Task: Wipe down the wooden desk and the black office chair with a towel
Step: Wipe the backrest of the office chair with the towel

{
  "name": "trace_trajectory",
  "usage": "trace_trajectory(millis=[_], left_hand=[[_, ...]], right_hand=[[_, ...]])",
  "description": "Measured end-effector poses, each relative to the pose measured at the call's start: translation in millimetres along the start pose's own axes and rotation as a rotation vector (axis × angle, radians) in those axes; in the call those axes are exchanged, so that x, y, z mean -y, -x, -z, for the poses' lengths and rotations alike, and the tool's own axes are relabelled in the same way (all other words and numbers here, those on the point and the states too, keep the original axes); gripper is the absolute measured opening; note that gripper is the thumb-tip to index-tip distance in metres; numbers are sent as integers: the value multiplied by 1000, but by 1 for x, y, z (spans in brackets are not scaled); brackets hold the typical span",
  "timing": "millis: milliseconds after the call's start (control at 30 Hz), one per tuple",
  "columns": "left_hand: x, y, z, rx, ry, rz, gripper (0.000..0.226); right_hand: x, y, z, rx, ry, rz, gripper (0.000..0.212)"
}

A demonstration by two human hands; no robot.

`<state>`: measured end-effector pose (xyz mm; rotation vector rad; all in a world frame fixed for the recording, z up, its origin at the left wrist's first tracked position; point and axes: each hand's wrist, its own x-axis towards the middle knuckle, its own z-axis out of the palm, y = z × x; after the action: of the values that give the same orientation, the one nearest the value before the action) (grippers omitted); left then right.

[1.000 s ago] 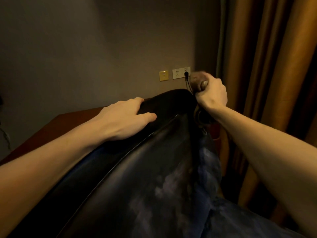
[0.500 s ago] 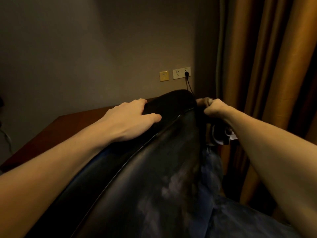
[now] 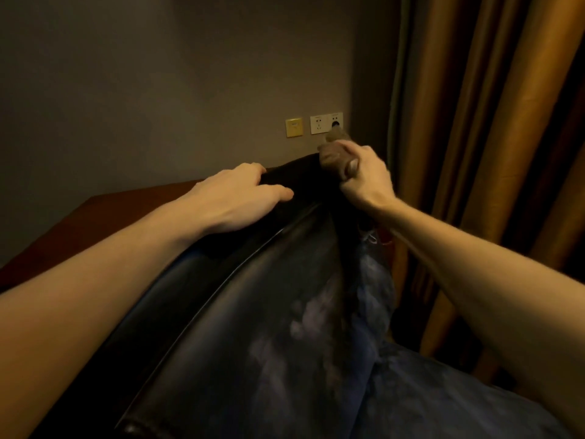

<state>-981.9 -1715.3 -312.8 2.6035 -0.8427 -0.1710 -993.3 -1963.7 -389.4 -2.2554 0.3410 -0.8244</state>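
The black office chair fills the lower middle of the view, its backrest top toward the wall. My left hand lies flat on the top edge of the backrest, fingers curled over it. My right hand is fisted around a bunched brownish towel pressed against the right end of the backrest top. The wooden desk shows as a dark reddish surface behind the chair at the left. A blue cloth hangs along the chair's right side.
A grey wall stands close behind the desk, with a yellow plate and a white socket holding a plug. Heavy golden curtains hang at the right, close to the chair.
My right hand with the towel dropped down the chair's right edge half a second ago and has come back up to the top corner. My left hand has stayed on the backrest.
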Motion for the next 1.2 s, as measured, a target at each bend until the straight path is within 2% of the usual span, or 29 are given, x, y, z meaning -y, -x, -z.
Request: trace_trajectory(millis=[100, 233, 267, 333, 400, 467, 567, 667, 800, 1067, 1200], left_hand=[[4, 0, 3, -6, 125, 11, 64], [9, 7, 5, -24, 326, 7, 43], [8, 9, 5, -22, 324, -7, 42], [3, 20, 6, -20, 245, -50, 47], [0, 31, 9, -45, 182, -88, 49], [1, 46, 13, -50, 144, -107, 47], [15, 77, 16, 28, -74, -99, 61], [43, 103, 9, 38, -40, -20, 67], [51, 108, 3, -90, 75, -21, 62], [49, 127, 5, -191, 128, -15, 50], [39, 137, 6, -323, 32, -17, 43]], right_hand=[[15, 48, -3, 49, 20, 54, 68], [38, 95, 30, 386, -40, 158, 55], [40, 99, 37, 403, -62, 157, 54], [45, 101, 44, 271, -114, 122, 53], [50, 98, 43, 79, -155, 0, 59], [55, 95, 39, 8, -149, -121, 66], [62, 92, 34, 123, -97, -152, 74], [84, 107, 19, 282, 32, -99, 78], [109, 152, -4, 237, 214, -10, 77], [160, 251, -1, 272, 115, 170, 56], [164, 288, 5, 328, 66, 259, 49]])
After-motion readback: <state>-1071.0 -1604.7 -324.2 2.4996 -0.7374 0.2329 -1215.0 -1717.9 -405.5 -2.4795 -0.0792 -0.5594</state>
